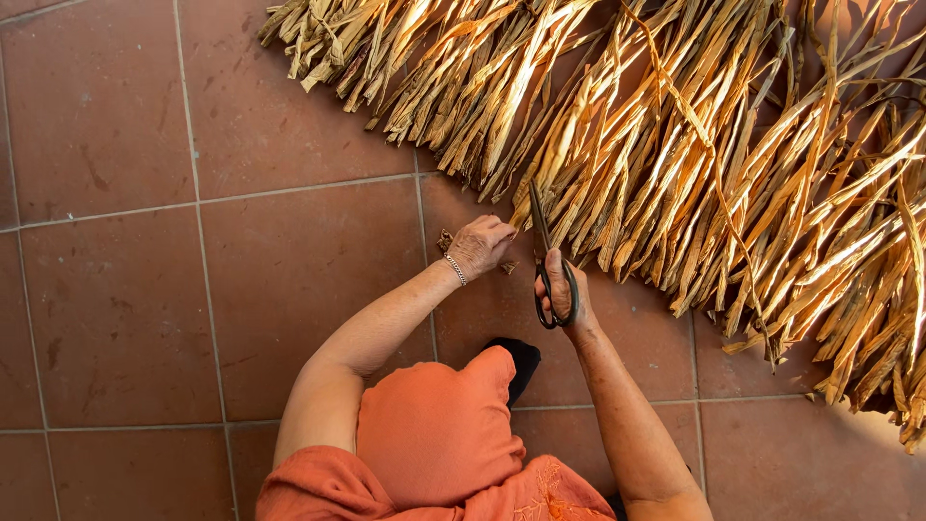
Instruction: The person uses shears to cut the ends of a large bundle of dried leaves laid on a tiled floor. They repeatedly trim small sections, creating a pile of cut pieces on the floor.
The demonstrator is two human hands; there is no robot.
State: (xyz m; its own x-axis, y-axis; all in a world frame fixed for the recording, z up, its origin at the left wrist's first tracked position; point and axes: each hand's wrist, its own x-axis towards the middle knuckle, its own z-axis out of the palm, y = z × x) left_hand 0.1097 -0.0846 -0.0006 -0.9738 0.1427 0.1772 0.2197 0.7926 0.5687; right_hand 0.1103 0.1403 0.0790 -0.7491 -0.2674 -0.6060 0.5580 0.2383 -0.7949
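One pair of dark scissors (550, 260) is in the right hand (562, 289), fingers through the handles, blades pointing up into the straw mat (694, 145). The left hand (479, 243) is closed on the mat's lower edge. The strips are too many to count; the mat is cut off at the top and right. One black shoe (524, 362) shows on the tiles (145, 289).
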